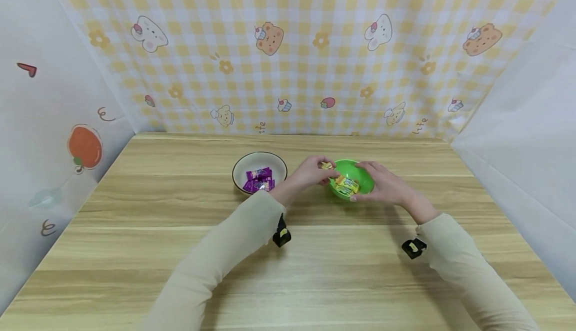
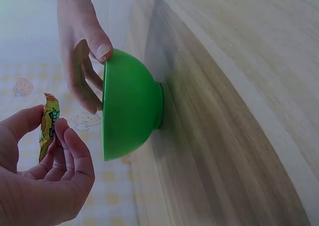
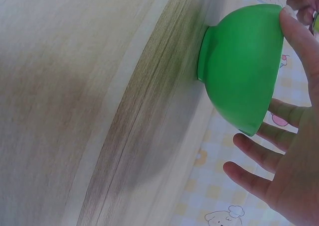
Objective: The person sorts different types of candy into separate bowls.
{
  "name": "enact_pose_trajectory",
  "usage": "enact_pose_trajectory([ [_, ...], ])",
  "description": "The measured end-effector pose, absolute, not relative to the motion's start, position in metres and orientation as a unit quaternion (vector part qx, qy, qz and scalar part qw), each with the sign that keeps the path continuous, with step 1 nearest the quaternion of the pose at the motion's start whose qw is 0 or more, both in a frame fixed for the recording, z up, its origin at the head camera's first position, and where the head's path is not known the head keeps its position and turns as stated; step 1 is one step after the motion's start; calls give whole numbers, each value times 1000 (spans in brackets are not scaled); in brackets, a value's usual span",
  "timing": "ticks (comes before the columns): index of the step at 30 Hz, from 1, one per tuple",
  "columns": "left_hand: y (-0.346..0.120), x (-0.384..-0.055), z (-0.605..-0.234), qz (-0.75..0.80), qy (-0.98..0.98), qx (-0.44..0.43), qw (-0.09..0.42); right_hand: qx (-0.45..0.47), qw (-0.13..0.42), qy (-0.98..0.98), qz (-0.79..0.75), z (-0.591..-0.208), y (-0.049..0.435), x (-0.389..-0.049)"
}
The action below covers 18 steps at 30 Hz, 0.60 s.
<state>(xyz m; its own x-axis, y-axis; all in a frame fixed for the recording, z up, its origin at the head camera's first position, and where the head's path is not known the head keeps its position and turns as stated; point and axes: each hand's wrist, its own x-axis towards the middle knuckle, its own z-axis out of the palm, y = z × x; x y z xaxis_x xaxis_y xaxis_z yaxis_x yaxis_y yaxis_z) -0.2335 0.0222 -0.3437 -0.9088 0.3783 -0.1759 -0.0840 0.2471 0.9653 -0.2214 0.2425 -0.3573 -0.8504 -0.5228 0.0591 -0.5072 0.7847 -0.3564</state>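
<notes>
My left hand (image 1: 310, 173) pinches a yellow wrapped candy (image 2: 49, 126) between thumb and fingertips, just left of the green bowl (image 1: 356, 172). In the left wrist view the candy stands upright, level with the bowl's rim and apart from it. Several more yellow wrapped candies (image 1: 347, 185) lie inside the green bowl. My right hand (image 1: 382, 183) holds that bowl by the rim from the right, thumb on the near side and fingers on the far side. The right wrist view shows its outer fingers (image 3: 249, 178) spread off the wall. The bowl sits upright on the table.
A white bowl (image 1: 245, 165) with a dark rim stands to the left, holding several purple wrapped candies (image 1: 260, 185); my left forearm passes close to its right edge. Behind the wooden table (image 1: 315, 276) hangs a yellow checked curtain (image 1: 292, 76). White sheets flank both sides.
</notes>
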Motion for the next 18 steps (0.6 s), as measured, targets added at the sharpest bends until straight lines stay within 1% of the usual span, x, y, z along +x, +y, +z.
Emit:
enact_pose_trajectory([
  [6,34,-237,-343,609,769,80,177,-271,20,945,-183,-357,242,-220],
  [12,41,-235,-342,641,741,68,186,-273,14,944,-184,-357,242,-220],
  [18,40,-232,-341,640,743,64,185,-273,18,943,-187,-356,242,-220],
])
